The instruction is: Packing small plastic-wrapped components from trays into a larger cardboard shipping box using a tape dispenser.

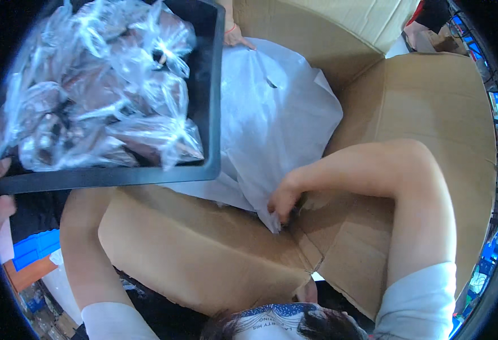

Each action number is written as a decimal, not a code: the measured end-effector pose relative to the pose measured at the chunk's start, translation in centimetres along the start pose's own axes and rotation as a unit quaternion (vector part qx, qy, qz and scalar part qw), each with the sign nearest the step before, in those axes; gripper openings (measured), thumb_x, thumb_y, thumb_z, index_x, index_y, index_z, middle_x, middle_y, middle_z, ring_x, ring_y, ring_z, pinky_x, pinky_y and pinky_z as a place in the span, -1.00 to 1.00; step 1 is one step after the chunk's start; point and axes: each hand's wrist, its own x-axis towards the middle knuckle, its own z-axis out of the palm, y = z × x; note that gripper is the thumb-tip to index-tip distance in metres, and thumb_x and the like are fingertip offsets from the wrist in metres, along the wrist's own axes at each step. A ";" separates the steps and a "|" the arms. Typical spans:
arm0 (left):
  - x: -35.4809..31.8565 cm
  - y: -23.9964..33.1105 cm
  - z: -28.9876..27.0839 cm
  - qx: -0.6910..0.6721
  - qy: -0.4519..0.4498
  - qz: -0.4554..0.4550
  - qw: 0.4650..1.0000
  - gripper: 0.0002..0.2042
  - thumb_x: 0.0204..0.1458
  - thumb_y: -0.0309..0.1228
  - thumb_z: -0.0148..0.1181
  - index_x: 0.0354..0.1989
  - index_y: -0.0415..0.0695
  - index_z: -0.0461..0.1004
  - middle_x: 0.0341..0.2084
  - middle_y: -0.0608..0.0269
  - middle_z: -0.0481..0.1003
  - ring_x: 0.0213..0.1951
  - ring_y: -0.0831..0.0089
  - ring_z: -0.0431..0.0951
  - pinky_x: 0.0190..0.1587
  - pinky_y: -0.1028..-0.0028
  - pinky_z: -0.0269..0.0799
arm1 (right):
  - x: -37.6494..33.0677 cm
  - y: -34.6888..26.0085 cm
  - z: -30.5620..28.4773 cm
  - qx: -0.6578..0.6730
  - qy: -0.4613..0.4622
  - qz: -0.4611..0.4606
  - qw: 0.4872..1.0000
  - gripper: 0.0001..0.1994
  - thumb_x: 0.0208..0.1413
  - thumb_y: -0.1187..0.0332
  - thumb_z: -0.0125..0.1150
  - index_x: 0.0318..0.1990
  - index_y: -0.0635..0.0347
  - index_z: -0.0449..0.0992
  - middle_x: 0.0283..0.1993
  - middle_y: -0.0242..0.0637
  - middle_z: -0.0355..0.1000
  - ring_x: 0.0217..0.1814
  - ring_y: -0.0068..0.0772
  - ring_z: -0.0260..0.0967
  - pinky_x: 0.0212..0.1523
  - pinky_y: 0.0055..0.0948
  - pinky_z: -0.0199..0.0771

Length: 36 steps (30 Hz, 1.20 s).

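A white sheet (277,107) of thin paper-like or plastic material lies crumpled inside a large open cardboard box (424,113). My right hand (284,198) reaches into the box and pinches the sheet's near corner, fingers closed. A black tray (212,130) heaped with clear plastic bags (107,85) of dark items covers the box's left part. My left forearm (84,238) runs up beneath this tray, which hides the hand. Another person's hand (1,192) grips the tray's near left corner. At the far side, another person's hand (237,37) touches the sheet.
The box's near flap (192,255) folds outward toward me, and its right flap stands wide. Beyond the left forearm are a blue bin (36,249) and an orange-brown surface (33,273). Cables and shelving-like clutter line the right rim.
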 end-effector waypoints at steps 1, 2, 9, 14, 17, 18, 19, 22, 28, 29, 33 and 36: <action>1.0 -0.2 0.9 -0.016 0.001 0.017 1.000 -0.50 -0.02 -0.12 0.03 0.02 -0.22 0.30 -0.09 0.08 0.38 -0.05 0.27 0.37 0.04 0.41 0.24 | -2.1 0.3 0.0 0.015 -0.015 0.047 0.999 -0.46 -0.15 -0.05 0.13 -0.12 0.20 0.42 -0.14 0.12 0.35 -0.02 0.05 0.28 0.01 -0.02 0.20; -4.9 -1.7 -2.7 0.032 0.005 -0.050 0.998 -0.49 -0.03 -0.11 0.03 0.02 -0.22 0.30 -0.08 0.08 0.37 -0.05 0.27 0.37 0.04 0.41 0.24 | -1.6 -0.8 -3.1 -0.010 0.029 0.028 0.999 -0.44 -0.15 -0.07 0.12 -0.10 0.21 0.41 -0.13 0.14 0.34 0.00 0.07 0.27 0.02 -0.01 0.19; -7.3 -1.5 0.1 0.023 -0.013 -0.025 0.999 -0.45 -0.03 -0.06 0.01 0.05 -0.21 0.28 -0.04 0.06 0.34 -0.02 0.23 0.34 0.07 0.39 0.22 | -6.0 1.3 0.0 -0.095 0.413 0.420 0.802 -0.29 -0.10 -0.22 0.03 0.03 0.24 0.37 -0.04 0.29 0.29 0.10 0.19 0.21 0.08 0.09 0.13; -7.9 -0.8 1.9 0.026 -0.031 -0.003 0.999 -0.42 -0.04 -0.02 -0.01 0.07 -0.20 0.26 -0.01 0.04 0.32 0.01 0.21 0.33 0.08 0.38 0.20 | -3.7 9.0 4.4 0.055 0.246 0.299 0.920 -0.34 -0.09 -0.24 -0.02 -0.07 0.18 0.46 -0.06 0.20 0.34 0.05 0.14 0.27 0.04 0.10 0.17; -11.7 -0.8 -1.2 0.072 -0.047 -0.046 0.995 -0.40 -0.04 0.01 -0.02 0.08 -0.20 0.25 0.00 0.03 0.31 0.02 0.19 0.32 0.09 0.37 0.20 | -3.1 6.7 -0.8 -0.019 0.153 0.237 0.959 -0.45 -0.05 -0.13 -0.01 -0.14 0.19 0.50 -0.07 0.07 0.38 0.03 -0.02 0.32 -0.03 0.03 0.24; -10.8 -0.1 -1.0 0.075 -0.055 -0.039 0.995 -0.39 -0.04 0.01 -0.02 0.08 -0.20 0.25 0.01 0.03 0.30 0.03 0.19 0.31 0.10 0.37 0.19 | -4.3 5.6 -1.1 -0.065 0.151 0.287 0.944 -0.49 -0.03 -0.08 0.00 -0.17 0.19 0.52 -0.09 0.02 0.40 0.01 -0.09 0.34 -0.06 0.00 0.28; -10.5 -0.1 -1.1 0.079 -0.060 -0.035 0.994 -0.39 -0.04 0.02 -0.02 0.09 -0.20 0.24 0.01 0.02 0.30 0.03 0.18 0.31 0.10 0.36 0.19 | -5.4 4.7 -1.9 -0.094 0.187 0.305 0.929 -0.56 -0.02 -0.02 0.01 -0.22 0.17 0.54 -0.14 -0.03 0.42 -0.03 -0.14 0.37 -0.12 -0.08 0.32; -10.2 1.0 -1.8 0.106 -0.072 -0.033 0.991 -0.37 -0.05 0.05 -0.03 0.10 -0.19 0.23 0.03 0.02 0.29 0.05 0.17 0.30 0.11 0.35 0.18 | -6.3 2.5 -4.8 -0.102 0.259 0.252 0.927 -0.66 -0.03 0.07 0.04 -0.30 0.15 0.54 -0.20 -0.15 0.44 -0.02 -0.21 0.36 -0.21 -0.25 0.35; -8.8 3.5 -0.9 0.145 -0.100 -0.011 0.984 -0.33 -0.05 0.09 -0.05 0.12 -0.19 0.21 0.06 0.00 0.26 0.08 0.14 0.28 0.13 0.34 0.16 | -4.1 -2.4 -2.0 0.026 0.275 0.165 0.947 -0.43 0.05 -0.05 -0.05 0.22 -0.20 0.06 0.22 -0.03 0.04 0.22 0.17 0.02 0.06 -0.03 0.20; -8.9 4.2 -1.3 0.159 -0.103 -0.009 0.982 -0.32 -0.05 0.10 -0.06 0.13 -0.19 0.21 0.07 -0.01 0.26 0.08 0.14 0.27 0.13 0.33 0.16 | -4.1 -2.6 -1.6 0.047 0.232 0.157 0.959 -0.44 0.05 -0.05 -0.06 0.21 -0.17 0.08 0.21 -0.04 0.06 0.21 0.16 0.03 0.06 -0.03 0.20; -8.7 7.4 -2.9 0.219 -0.124 0.005 0.968 -0.30 -0.06 0.13 -0.07 0.14 -0.18 0.19 0.09 -0.02 0.24 0.10 0.12 0.26 0.14 0.32 0.15 | -3.2 -1.9 -1.7 0.039 0.093 0.060 0.993 -0.47 0.07 -0.05 -0.06 0.18 -0.09 0.16 0.17 -0.10 0.16 0.18 0.12 0.09 0.05 -0.02 0.21; -5.6 11.0 -2.0 0.261 -0.156 0.044 0.952 -0.28 -0.06 0.16 -0.08 0.15 -0.18 0.18 0.11 -0.03 0.23 0.12 0.10 0.25 0.15 0.32 0.14 | -2.3 0.3 -1.7 -0.016 -0.029 -0.005 0.999 -0.48 0.08 -0.04 -0.07 0.15 -0.02 0.23 0.13 -0.15 0.23 0.16 0.09 0.13 0.05 -0.02 0.22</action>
